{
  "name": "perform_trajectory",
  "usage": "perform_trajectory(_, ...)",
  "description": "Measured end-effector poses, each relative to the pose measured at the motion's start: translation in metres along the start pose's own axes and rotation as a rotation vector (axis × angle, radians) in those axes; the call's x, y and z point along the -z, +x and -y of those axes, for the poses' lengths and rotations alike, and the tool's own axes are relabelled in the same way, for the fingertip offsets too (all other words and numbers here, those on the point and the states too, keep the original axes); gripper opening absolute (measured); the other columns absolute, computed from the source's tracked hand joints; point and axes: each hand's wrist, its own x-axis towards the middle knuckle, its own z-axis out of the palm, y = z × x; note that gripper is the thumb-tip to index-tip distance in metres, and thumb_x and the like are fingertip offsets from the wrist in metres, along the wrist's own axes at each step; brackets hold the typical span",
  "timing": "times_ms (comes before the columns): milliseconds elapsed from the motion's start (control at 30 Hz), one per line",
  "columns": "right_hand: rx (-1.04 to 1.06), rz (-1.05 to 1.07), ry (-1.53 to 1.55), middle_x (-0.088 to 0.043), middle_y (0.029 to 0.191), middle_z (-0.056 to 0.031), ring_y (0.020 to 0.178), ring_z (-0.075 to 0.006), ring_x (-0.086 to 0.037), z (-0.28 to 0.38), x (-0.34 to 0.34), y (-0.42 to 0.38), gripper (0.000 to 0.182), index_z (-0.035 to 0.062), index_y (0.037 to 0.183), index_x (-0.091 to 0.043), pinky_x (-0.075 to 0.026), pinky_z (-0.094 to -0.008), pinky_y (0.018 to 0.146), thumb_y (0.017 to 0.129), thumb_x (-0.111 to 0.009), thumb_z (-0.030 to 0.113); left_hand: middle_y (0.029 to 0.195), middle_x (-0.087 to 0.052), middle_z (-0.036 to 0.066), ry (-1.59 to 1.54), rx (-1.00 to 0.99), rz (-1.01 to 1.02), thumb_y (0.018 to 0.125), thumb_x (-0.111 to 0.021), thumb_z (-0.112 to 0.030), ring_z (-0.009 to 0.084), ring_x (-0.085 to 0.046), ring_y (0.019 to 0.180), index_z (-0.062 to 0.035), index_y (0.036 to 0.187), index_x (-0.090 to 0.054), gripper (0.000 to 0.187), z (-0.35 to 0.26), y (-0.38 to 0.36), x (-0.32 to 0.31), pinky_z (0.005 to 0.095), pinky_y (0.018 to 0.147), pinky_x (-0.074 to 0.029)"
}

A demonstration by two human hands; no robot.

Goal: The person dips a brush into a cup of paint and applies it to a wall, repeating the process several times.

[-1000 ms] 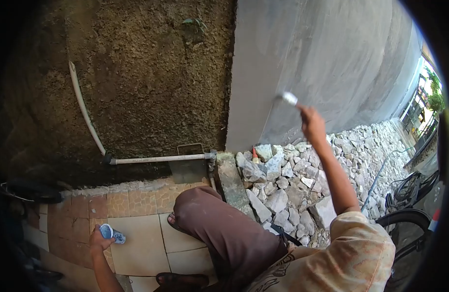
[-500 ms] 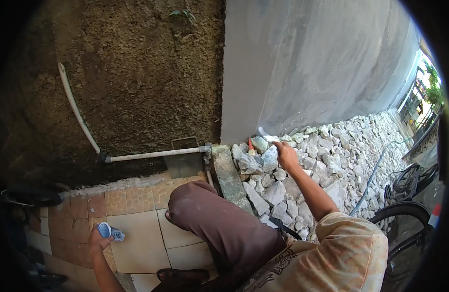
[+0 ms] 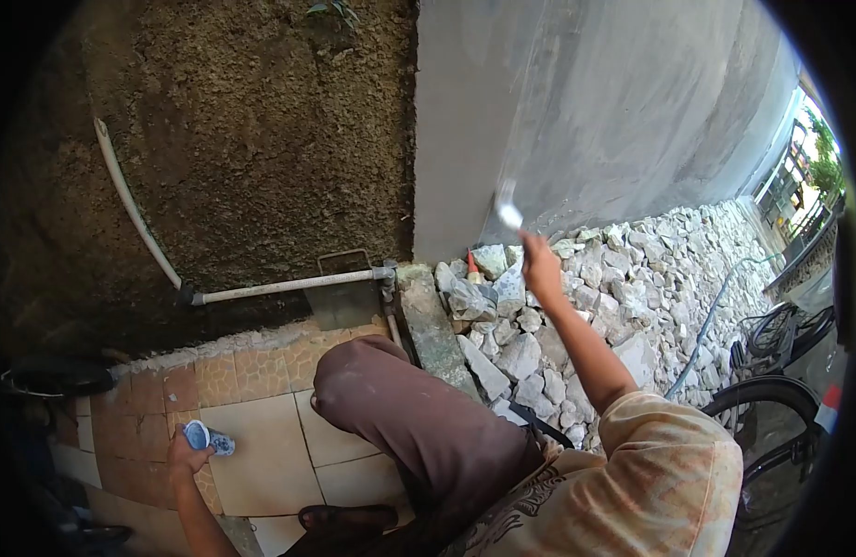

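My right hand (image 3: 541, 269) is closed round the handle of a white brush (image 3: 508, 213). The brush tip is at the lower part of the smooth grey wall (image 3: 595, 121), near its vertical line close to the corner. Low at the left, my left hand (image 3: 188, 455) holds a small blue-and-white cup (image 3: 211, 438) over the tiled floor. The cup's mouth faces up and it looks blue inside. A red-handled tool (image 3: 472, 265) stands among the stones just below the wall corner.
Broken stones (image 3: 632, 278) run along the wall's foot. A white pipe (image 3: 289, 284) crosses the rough brown wall (image 3: 261, 139). A concrete ledge (image 3: 431, 325) borders the tiles (image 3: 261, 455). At the right are a blue hose (image 3: 711, 325) and a bicycle wheel (image 3: 771, 382).
My right hand and the brush have moved up along the grey wall. My left hand still holds the cup in nearly the same place. The view has shifted slightly.
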Motion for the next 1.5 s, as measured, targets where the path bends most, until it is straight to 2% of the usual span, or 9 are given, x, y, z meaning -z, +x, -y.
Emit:
perform_trajectory(133, -0.033, 0.399, -0.093, -0.065, 0.108, -0.0246, 0.085, -0.0475, -0.069, -0.005, -0.004, -0.029, 0.042, 0.0196, 0.132, -0.063, -0.055, -0.0596, 0.075, 0.094, -0.055, 0.004, 0.143, -0.064, 0.020, -0.007, -0.010, 0.013, 0.064, -0.095, -0.032, 0.0371, -0.062, 0.131, -0.0075, 0.150, -0.044, 0.103, 0.005, 0.002, -0.004, 0.0449, 0.111, -0.051)
perform_trajectory(267, 0.056, -0.004, 0.040, -0.066, 0.103, -0.0204, 0.084, -0.0438, -0.068, 0.023, 0.065, 0.038, 0.038, 0.0170, 0.136, -0.066, -0.055, -0.0521, 0.073, 0.101, -0.058, 0.005, 0.143, -0.064, 0.019, 0.023, -0.018, 0.007, 0.064, -0.095, -0.032, 0.0374, -0.063, 0.131, -0.0073, 0.148, -0.044, 0.101, 0.019, 0.009, -0.016, 0.0448, 0.111, -0.051)
perform_trajectory(400, 0.139, -0.519, 0.296, -0.060, 0.093, -0.0137, 0.072, -0.0238, -0.055, 0.054, 0.106, 0.087, 0.043, 0.0143, 0.143, -0.062, -0.047, -0.0370, 0.067, 0.102, -0.062, 0.000, 0.141, -0.064, 0.019, 0.004, -0.032, 0.035, 0.064, -0.096, -0.031, 0.0375, -0.063, 0.130, -0.0075, 0.147, -0.045, 0.100, 0.015, 0.007, -0.011, 0.0447, 0.110, -0.051)
perform_trajectory(467, 0.086, -0.490, 0.324, -0.060, 0.093, -0.0145, 0.072, -0.0264, -0.056, 0.055, 0.099, 0.083, 0.046, 0.0147, 0.143, -0.062, -0.048, -0.0387, 0.067, 0.101, -0.063, -0.002, 0.139, -0.065, 0.020, 0.005, -0.010, 0.018, 0.065, -0.095, -0.030, 0.0378, -0.064, 0.129, -0.0072, 0.147, -0.045, 0.099, 0.007, 0.003, -0.009, 0.0447, 0.110, -0.051)
perform_trajectory(767, -0.108, 0.359, -0.047, -0.067, 0.102, -0.0239, 0.092, -0.0467, -0.069, 0.004, -0.003, -0.027, 0.037, 0.0186, 0.130, -0.067, -0.054, -0.0562, 0.080, 0.096, -0.059, 0.006, 0.138, -0.066, 0.021, -0.028, -0.054, -0.016, 0.065, -0.095, -0.032, 0.0379, -0.064, 0.130, -0.0070, 0.147, -0.045, 0.099, 0.010, 0.011, -0.014, 0.0457, 0.109, -0.051)
perform_trajectory(933, 0.074, -0.264, 0.212, -0.064, 0.098, -0.0157, 0.079, -0.0316, -0.064, 0.030, 0.073, 0.051, 0.040, 0.0156, 0.140, -0.065, -0.051, -0.0436, 0.070, 0.103, -0.061, 0.004, 0.137, -0.066, 0.021, 0.017, -0.048, 0.015, 0.064, -0.095, -0.034, 0.0381, -0.064, 0.128, -0.0066, 0.145, -0.046, 0.099, 0.000, 0.009, -0.008, 0.0460, 0.108, -0.052)
perform_trajectory(1100, 0.036, -0.460, 0.307, -0.061, 0.094, -0.0131, 0.073, -0.0264, -0.060, 0.029, 0.065, 0.057, 0.043, 0.0136, 0.145, -0.062, -0.049, -0.0402, 0.065, 0.103, -0.061, 0.002, 0.135, -0.068, 0.020, 0.021, -0.044, 0.011, 0.064, -0.095, -0.033, 0.0382, -0.065, 0.127, -0.0072, 0.143, -0.047, 0.096, -0.008, 0.007, -0.005, 0.0463, 0.108, -0.052)
perform_trajectory(1233, -0.107, 0.063, 0.015, -0.064, 0.104, -0.0203, 0.089, -0.0460, -0.068, -0.015, -0.015, -0.018, 0.035, 0.0212, 0.134, -0.064, -0.054, -0.0555, 0.076, 0.101, -0.060, 0.010, 0.135, -0.068, 0.020, 0.002, -0.047, 0.023, 0.064, -0.095, -0.033, 0.0382, -0.065, 0.126, -0.0076, 0.144, -0.047, 0.096, -0.015, 0.001, 0.001, 0.0463, 0.108, -0.052)
perform_trajectory(1500, -0.026, 0.311, -0.081, -0.072, 0.102, -0.0218, 0.093, -0.0426, -0.071, -0.015, 0.037, 0.039, 0.028, 0.0163, 0.121, -0.075, -0.056, -0.0541, 0.081, 0.096, -0.062, 0.013, 0.139, -0.065, 0.022, 0.028, -0.043, 0.037, 0.065, -0.095, -0.032, 0.0386, -0.063, 0.130, -0.0068, 0.146, -0.046, 0.098, 0.002, 0.009, -0.013, 0.0460, 0.109, -0.051)
